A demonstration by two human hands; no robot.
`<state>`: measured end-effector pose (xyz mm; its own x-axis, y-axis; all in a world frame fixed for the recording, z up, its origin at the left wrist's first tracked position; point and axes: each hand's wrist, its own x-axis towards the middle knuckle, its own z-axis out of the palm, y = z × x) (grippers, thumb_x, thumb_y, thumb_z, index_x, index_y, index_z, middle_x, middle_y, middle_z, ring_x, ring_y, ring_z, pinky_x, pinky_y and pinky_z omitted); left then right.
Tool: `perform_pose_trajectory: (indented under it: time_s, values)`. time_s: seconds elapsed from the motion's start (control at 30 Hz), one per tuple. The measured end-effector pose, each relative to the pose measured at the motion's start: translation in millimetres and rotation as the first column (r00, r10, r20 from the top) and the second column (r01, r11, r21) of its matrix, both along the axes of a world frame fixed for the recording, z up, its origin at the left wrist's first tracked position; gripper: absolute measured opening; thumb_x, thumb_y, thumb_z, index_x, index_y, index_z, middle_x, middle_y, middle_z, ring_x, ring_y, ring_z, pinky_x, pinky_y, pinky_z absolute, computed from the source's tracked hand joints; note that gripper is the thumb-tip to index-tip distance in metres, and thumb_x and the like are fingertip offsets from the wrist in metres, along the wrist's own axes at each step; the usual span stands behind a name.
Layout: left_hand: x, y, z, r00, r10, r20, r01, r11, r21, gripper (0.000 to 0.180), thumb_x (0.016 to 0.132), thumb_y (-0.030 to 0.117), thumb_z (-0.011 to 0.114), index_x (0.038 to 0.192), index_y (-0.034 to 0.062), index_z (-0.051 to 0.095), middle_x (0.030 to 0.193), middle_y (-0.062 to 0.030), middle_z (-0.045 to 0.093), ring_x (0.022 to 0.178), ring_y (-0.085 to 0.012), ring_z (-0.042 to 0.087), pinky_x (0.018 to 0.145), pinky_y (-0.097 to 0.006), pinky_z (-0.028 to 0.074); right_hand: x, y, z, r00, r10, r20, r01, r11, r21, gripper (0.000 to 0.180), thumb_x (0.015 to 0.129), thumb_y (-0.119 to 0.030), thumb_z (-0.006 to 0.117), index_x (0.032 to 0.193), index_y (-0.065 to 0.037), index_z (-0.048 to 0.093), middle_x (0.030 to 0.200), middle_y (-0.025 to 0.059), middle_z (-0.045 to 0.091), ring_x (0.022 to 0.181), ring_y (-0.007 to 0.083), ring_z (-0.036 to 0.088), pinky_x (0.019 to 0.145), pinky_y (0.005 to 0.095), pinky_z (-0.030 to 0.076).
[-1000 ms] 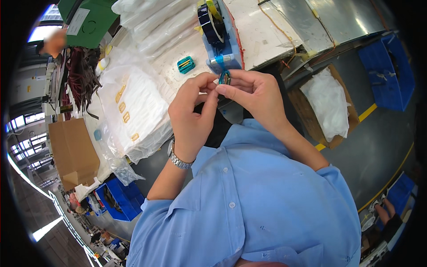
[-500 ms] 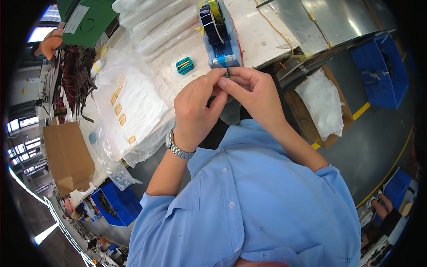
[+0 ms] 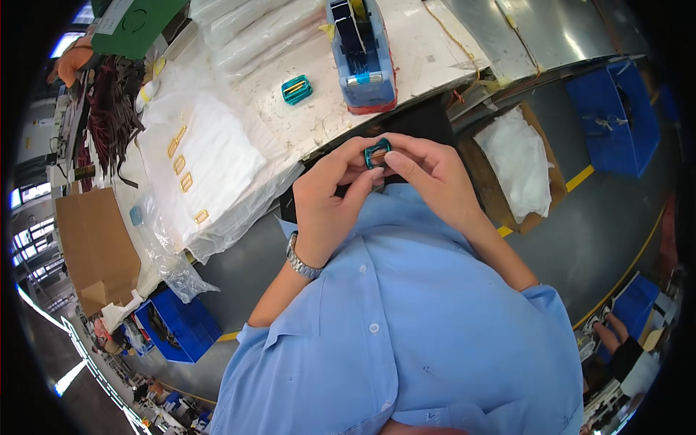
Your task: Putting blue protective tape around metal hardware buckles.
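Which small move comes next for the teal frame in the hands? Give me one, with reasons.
Probably run the right thumb along the rim of the teal frame: the left grip and right grip both pinch it, and that thumb rests at its edge. No strip shows joining it to the tape dispenser, so it looks free to work.
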<state>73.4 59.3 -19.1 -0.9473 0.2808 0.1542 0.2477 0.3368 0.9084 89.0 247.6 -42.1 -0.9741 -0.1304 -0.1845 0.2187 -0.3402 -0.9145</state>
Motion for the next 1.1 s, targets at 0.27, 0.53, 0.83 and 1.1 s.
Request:
perform_pose_trajectory:
  time_s: [0.27, 0.53, 0.83, 1.1]
  values:
    - [11, -39, -4, 0.996, -0.027, 0.086, 0.023, 0.999, 0.037, 0.036, 0.094, -0.008, 0.073, 0.129, -0.0029, 0.068, 0.105, -0.0112, 0.077, 0.089, -0.017, 0.077, 0.077, -0.027, 0.061, -7, -12, 0, 0.941, 0.179, -0.288, -0.025, 0.884, 0.468, 0.026, 0.105, -0.011, 0.067, 0.124, 0.005, 0.073, 0.102, 0.0134, 0.08, 0.085, 0.0163, 0.076, 0.074, 0.0273, 0.057]
    - [-20, -68, 17, 0.894, -0.196, -0.403, -0.007, 0.893, -0.45, 0.035, 0.082, 0.005, 0.085, 0.114, 0.0035, 0.074, 0.113, -0.0117, 0.076, 0.096, -0.0268, 0.075, 0.08, -0.035, 0.059, -16, -34, 13, 0.981, 0.196, -0.006, -0.19, 0.959, 0.209, 0.029, 0.107, -0.011, 0.063, 0.129, 0.006, 0.071, 0.109, 0.0132, 0.079, 0.095, 0.0169, 0.076, 0.078, 0.0266, 0.06]
    - [-124, -95, -9, 0.897, -0.01, -0.443, -0.173, 0.912, -0.371, 0.029, 0.089, 0.012, 0.081, 0.117, 0.0035, 0.076, 0.116, -0.0114, 0.076, 0.097, -0.0238, 0.072, 0.085, -0.034, 0.057, -20, -6, 42, 0.984, -0.011, -0.179, 0.051, 0.974, 0.222, 0.031, 0.108, -0.014, 0.062, 0.133, 0.003, 0.069, 0.113, 0.0115, 0.079, 0.088, 0.0117, 0.071, 0.074, 0.0244, 0.055]
    - [-117, -84, -10, 0.936, 0.029, -0.35, -0.192, 0.877, -0.441, 0.034, 0.09, 0.011, 0.08, 0.123, 0.0036, 0.074, 0.119, -0.0128, 0.076, 0.101, -0.0246, 0.072, 0.089, -0.036, 0.057, -78, 17, 53, 0.936, -0.117, -0.331, 0.281, 0.814, 0.508, 0.033, 0.108, -0.028, 0.063, 0.116, 0.0, 0.08, 0.111, 0.0098, 0.08, 0.063, 0.0068, 0.059, 0.059, 0.0215, 0.045]
